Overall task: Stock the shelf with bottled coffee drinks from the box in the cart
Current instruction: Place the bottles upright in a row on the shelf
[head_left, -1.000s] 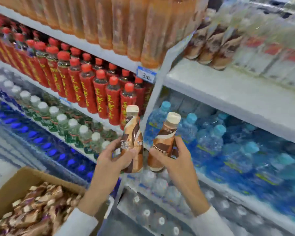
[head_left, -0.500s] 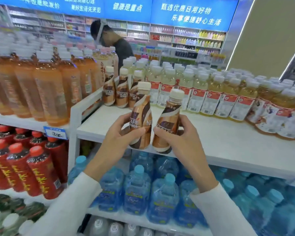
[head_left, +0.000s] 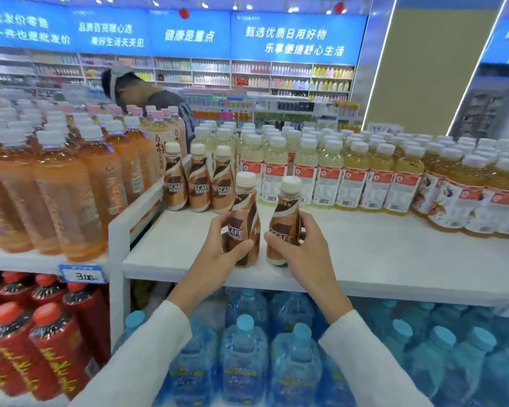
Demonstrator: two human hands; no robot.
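Note:
My left hand (head_left: 218, 254) grips a brown coffee bottle with a cream cap (head_left: 245, 218), upright at the front of the white shelf (head_left: 394, 259). My right hand (head_left: 303, 254) grips a second coffee bottle (head_left: 285, 218) just to its right, tilted slightly. Both bottle bases are at the shelf surface near its front edge. Three coffee bottles of the same kind (head_left: 199, 183) stand in a row at the back left of the shelf. The box and the cart are out of view.
Pale yellow drink bottles (head_left: 350, 171) fill the shelf's back and right. Orange tea bottles (head_left: 62, 195) crowd the left bay behind a white divider (head_left: 135, 212). Blue water bottles (head_left: 247, 348) and red bottles (head_left: 41, 333) sit below. A person (head_left: 159, 104) stands beyond the shelf.
Both hands have risen from beside the cart box to the top shelf, each carrying its coffee bottle, and have lowered the bottles onto the shelf's front area. The view has tilted upward.

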